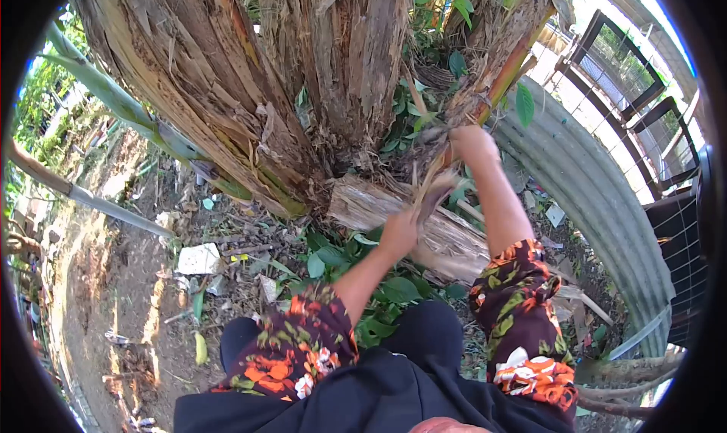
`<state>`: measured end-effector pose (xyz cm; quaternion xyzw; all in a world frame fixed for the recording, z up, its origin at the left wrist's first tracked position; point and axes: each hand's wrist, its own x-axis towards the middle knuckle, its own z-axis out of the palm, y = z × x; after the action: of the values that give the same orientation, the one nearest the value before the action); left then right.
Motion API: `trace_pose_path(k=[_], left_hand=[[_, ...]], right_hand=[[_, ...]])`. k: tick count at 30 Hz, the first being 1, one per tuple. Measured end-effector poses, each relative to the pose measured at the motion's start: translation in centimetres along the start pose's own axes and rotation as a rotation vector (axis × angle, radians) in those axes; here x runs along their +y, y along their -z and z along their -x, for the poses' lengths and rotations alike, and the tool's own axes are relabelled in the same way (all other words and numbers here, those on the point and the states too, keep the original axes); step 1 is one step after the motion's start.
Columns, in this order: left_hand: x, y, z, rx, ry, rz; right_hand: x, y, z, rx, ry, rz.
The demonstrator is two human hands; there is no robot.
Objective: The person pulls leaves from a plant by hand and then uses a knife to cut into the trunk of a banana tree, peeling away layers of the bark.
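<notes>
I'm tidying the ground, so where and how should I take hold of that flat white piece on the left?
I'd pinch the white piece by its left edge, thumb on top, coming in from the left. It looks thin and lies flat, and that edge faces fairly open soil, while twigs and litter crowd its right side.

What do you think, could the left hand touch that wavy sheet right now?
Probably not easily: the right forearm reaches up between the left hand and the wavy sheet. The left hand also seems busy with dry plant strips.
</notes>
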<state>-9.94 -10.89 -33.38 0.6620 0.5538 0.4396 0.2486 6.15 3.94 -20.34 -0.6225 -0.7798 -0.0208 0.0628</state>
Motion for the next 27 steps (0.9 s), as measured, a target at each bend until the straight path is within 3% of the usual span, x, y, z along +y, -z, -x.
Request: trace_pose_path(k=[2,3,6,8,11,12,14,18,20,21,22,24,25,27], left_hand=[[-5.5,-0.4,6.1,0.045,0.115,-0.051],[-5.2,0.9,7.2,-0.155,0.342,-0.103],[-5.0,0.4,5.9,-0.162,0.235,-0.048],[-4.6,1.8,5.1,-0.271,0.301,-0.095],[-4.8,4.8,5.9,-0.540,0.576,0.331],[-4.0,6.3,6.2,-0.548,0.570,0.323],[-1.5,9.7,7.0,-0.473,0.819,0.541],[-3.5,12.7,8.3,-0.393,0.703,0.388],[-4.8,13.5,8.8,-0.243,0.518,-0.040],[-5.1,13.7,9.1,-0.088,0.457,0.008],[-5.3,14.2,9.0,-0.092,0.456,-0.001],[-5.1,15.4,8.7,0.091,0.445,-0.022],[-2.0,16.8,8.1,0.130,0.451,-0.049],[-2.9,17.7,7.9,0.166,0.399,-0.063]], right_hand=[[0.0,3.1,3.6,0.016,-0.003,-0.202],[1.0,2.5,4.3,0.011,-0.010,-0.196],[2.0,0.2,7.3,0.103,-0.006,-0.339],[1.1,0.0,8.6,-0.153,-0.445,-1.014],[-3.4,-0.9,10.4,0.021,-0.583,-1.413],[-5.3,-1.0,10.7,0.086,-0.620,-1.536],[-9.4,-2.6,10.9,0.179,-0.623,-1.727],[-15.9,-2.7,11.3,-0.329,-0.651,-2.072],[-18.3,-4.6,10.2,-0.230,-0.637,-2.044],[-19.2,-5.4,9.7,-0.142,-0.616,-2.010],[-19.9,-5.2,9.0,-0.140,-0.618,-2.019],[-20.7,-4.6,7.6,0.210,-0.714,-2.118],[-20.6,-4.1,6.8,0.312,-0.731,-2.061],[-19.3,-4.6,4.9,0.208,-0.685,-2.029]])
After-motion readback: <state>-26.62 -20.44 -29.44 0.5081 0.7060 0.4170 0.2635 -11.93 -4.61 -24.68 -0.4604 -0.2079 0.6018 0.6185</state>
